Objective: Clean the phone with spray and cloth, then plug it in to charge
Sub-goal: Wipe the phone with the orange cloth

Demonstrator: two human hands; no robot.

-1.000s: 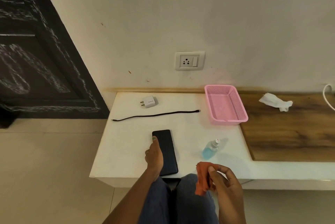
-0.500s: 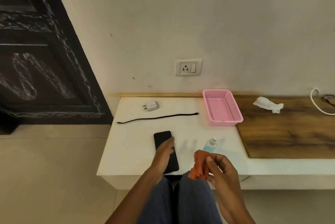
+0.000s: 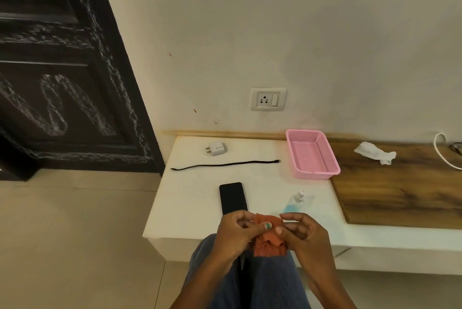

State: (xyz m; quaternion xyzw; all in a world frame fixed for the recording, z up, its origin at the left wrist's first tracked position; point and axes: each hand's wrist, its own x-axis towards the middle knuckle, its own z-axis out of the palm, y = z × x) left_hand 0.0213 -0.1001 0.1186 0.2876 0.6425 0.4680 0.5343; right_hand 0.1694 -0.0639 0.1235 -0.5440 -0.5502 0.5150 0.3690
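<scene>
White tabletop [image 3: 190,208] is carrying most of the task's things, and reading across it from the left, the charger plug [image 3: 216,148] is lying near the wall with the black cable [image 3: 225,165] stretched out just in front of it, both untouched, while the wall socket [image 3: 268,99] is waiting above. Nearer the front edge the phone [image 3: 233,197] is lying flat and dark, with no hand on it. Just in front of it the left hand [image 3: 235,232] is pinching one side of the orange cloth [image 3: 268,235] between thumb and curled fingers, and the right hand [image 3: 303,233] is pinching the other side the same way, so the cloth is bunching between them over the lap. The step appears to be readying the cloth; doing it well probably means opening it into a smooth pad rather than a wad, so an even face meets the screen. Behind the right hand the spray bottle [image 3: 293,202] is standing close by, and misting the cloth lightly looks safer than wetting the phone. Further right, the pink basket [image 3: 313,175] is sitting at the table's edge, and a crumpled tissue [image 3: 375,152] is lying on the wooden board [image 3: 405,196].
</scene>
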